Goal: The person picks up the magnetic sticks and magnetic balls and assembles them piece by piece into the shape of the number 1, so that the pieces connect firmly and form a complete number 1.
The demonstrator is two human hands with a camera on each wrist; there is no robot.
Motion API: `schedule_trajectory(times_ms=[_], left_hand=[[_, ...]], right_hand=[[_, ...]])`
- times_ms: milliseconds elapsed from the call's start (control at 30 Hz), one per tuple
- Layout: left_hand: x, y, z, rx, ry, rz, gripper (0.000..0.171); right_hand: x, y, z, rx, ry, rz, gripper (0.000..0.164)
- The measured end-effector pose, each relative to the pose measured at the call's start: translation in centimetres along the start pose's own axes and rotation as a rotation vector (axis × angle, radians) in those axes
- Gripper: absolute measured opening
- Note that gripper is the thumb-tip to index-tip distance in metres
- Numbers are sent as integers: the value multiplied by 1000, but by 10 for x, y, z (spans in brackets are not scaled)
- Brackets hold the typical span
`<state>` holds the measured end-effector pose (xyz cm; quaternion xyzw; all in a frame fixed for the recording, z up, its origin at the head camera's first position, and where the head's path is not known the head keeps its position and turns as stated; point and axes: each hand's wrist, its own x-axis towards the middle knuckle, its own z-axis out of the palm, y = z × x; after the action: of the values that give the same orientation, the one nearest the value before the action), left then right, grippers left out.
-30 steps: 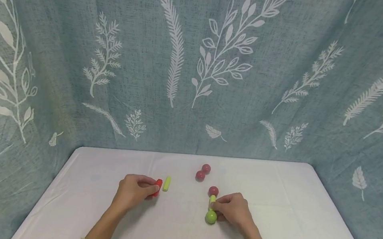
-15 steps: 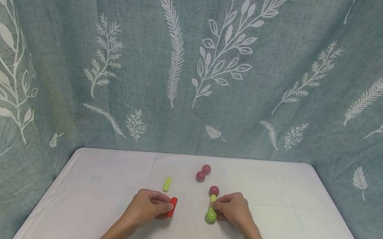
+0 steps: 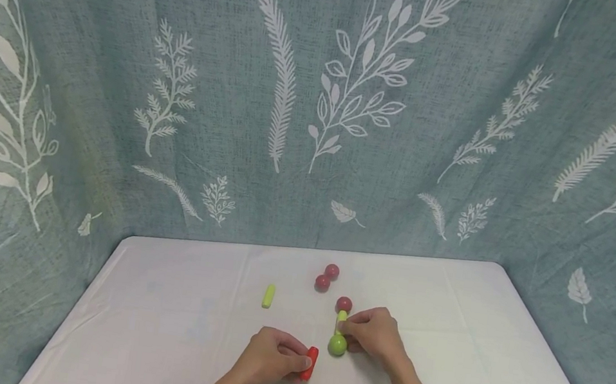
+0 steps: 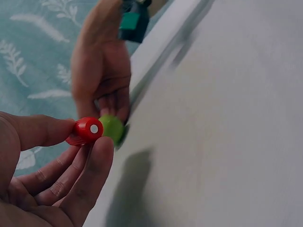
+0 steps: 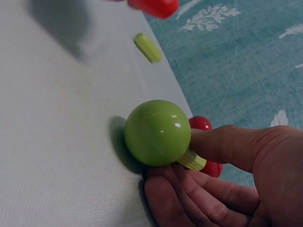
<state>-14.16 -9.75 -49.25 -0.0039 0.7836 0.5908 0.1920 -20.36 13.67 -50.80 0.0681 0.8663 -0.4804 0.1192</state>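
My left hand (image 3: 270, 358) pinches a red magnetic rod (image 3: 311, 356) between thumb and fingers, left of the ball-and-rod piece. In the left wrist view the red rod (image 4: 89, 126) shows a pale round dot in its end. My right hand (image 3: 376, 332) pinches a yellow-green magnetic rod (image 3: 341, 317) from its right side. A green ball (image 3: 337, 345) sits at that rod's near end, a red ball (image 3: 344, 304) at its far end. Seen from the right wrist, the green ball (image 5: 157, 132) is close over the white surface and partly covers the yellow-green rod (image 5: 193, 160).
Behind the hands, two more red balls (image 3: 327, 277) lie side by side on the white table (image 3: 163, 316). A loose yellow-green rod (image 3: 268, 296) lies left of them. A patterned blue-green curtain (image 3: 306, 120) stands along the table's back and sides.
My left hand has carried the red rod rightward and nearer, from beside the loose yellow-green rod to near the green ball. The right hand has kept its grip, almost still.
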Motion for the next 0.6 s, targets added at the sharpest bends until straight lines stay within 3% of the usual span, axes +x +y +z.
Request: schedule_trajectory(times_ms=[267, 600], left_hand=[[6, -2, 24, -10, -12, -7, 10], [12, 4, 41, 50, 4, -20, 7]], right_hand=[[2, 0, 1, 0, 0, 3, 16], [1, -3, 1, 7, 2, 13, 16]])
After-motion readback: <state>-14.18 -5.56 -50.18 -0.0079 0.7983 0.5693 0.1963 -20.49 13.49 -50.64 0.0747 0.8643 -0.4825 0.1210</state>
